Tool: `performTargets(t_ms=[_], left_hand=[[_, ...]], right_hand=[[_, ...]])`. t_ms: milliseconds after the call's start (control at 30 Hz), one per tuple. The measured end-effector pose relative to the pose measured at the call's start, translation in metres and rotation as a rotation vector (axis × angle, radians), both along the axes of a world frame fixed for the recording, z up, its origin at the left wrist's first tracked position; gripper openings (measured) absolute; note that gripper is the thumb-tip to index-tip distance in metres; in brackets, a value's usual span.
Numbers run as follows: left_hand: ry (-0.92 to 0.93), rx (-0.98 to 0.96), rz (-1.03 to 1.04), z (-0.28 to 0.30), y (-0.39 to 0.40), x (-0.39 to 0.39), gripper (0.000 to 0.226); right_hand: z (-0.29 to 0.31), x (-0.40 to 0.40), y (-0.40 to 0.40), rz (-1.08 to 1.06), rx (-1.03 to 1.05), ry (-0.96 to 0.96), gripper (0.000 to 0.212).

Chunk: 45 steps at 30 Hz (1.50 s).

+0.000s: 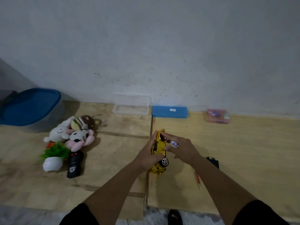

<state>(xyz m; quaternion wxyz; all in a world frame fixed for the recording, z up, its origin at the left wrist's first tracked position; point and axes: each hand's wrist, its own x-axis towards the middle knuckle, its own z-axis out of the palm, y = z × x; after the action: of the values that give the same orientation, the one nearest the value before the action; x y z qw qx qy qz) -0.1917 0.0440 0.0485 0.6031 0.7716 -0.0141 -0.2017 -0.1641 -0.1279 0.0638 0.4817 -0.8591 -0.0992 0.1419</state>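
The left hand (pixel 149 153) grips the car (pixel 159 146), tipped sideways above the worktop (pixel 243 151). The right hand (pixel 183 151) pinches what looks like a battery (pixel 174 143) beside it. Fitting seems underway; next, it likely needs aligning with the underside bay.

You wore a black top with short sleeves. Your left sleeve (pixel 78 214) and right sleeve (pixel 259 213) were plain and loose and ended near the elbows, leaving both forearms bare. Your left hand (pixel 149 153) and right hand (pixel 183 150) were bare too. A small white patch (pixel 174 143) with blue and purple print sat at a right-hand finger; whether you wore it was unclear. Below, you had on a dark shoe (pixel 175 216) with a rounded toe.
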Motion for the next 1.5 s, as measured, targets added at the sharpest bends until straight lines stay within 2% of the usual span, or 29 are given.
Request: performTargets(t_ms=[200, 300, 367, 533, 667, 733, 833, 900, 967, 1033, 1100, 1233, 1367, 1433, 1500], left_hand=[[-0.003, -0.194, 0.104, 0.021, 0.008, 0.009, 0.101], [0.000, -0.275, 0.202, 0.028, 0.013, 0.014, 0.089], [0.065, -0.373, 0.256, 0.033, 0.018, 0.017, 0.081], [0.135, -0.578, 0.314, 0.038, 0.018, 0.019, 0.069], [0.159, -0.707, 0.293, 0.034, 0.015, 0.011, 0.079], [0.164, -0.685, 0.259, 0.030, 0.015, 0.007, 0.084], [0.157, -0.531, 0.199, 0.029, 0.025, 0.005, 0.090], [0.142, -0.429, 0.135, 0.034, 0.038, 0.008, 0.089], [0.166, -0.341, 0.013, 0.043, 0.048, 0.010, 0.078], [0.182, -0.258, -0.091, 0.050, 0.052, 0.010, 0.063], [0.167, -0.234, -0.068, 0.051, 0.051, 0.008, 0.055], [0.115, -0.253, 0.109, 0.045, 0.043, 0.005, 0.050], [0.051, -0.249, 0.285, 0.041, 0.035, 0.006, 0.040], [0.019, -0.239, 0.297, 0.041, 0.029, 0.006, 0.035], [0.007, -0.234, 0.279, 0.043, 0.022, 0.005, 0.035]], right_hand=[[0.038, 0.015, 0.024, 0.059, 0.075, -0.025, 0.049], [0.049, 0.017, 0.026, 0.024, 0.073, -0.078, 0.049], [0.052, 0.017, 0.023, 0.010, 0.062, -0.094, 0.050], [0.057, 0.014, 0.022, 0.014, 0.051, -0.014, 0.049], [0.060, 0.013, 0.027, 0.048, 0.166, 0.120, 0.046], [0.062, 0.013, 0.025, 0.075, 0.137, 0.142, 0.046], [0.067, 0.014, 0.018, 0.168, 0.034, 0.154, 0.050], [0.072, 0.013, 0.013, 0.298, -0.119, 0.145, 0.053], [0.076, 0.012, 0.012, 0.407, -0.271, 0.186, 0.053], [0.080, 0.010, 0.014, 0.445, -0.294, 0.269, 0.052], [0.081, 0.009, 0.018, 0.449, -0.328, 0.223, 0.052], [0.075, 0.008, 0.016, 0.304, -0.412, -0.047, 0.051], [0.073, 0.006, 0.013, 0.050, -0.421, -0.221, 0.034], [0.073, 0.007, 0.017, -0.111, -0.384, -0.279, 0.024], [0.074, 0.008, 0.024, -0.202, -0.313, -0.287, 0.029]])
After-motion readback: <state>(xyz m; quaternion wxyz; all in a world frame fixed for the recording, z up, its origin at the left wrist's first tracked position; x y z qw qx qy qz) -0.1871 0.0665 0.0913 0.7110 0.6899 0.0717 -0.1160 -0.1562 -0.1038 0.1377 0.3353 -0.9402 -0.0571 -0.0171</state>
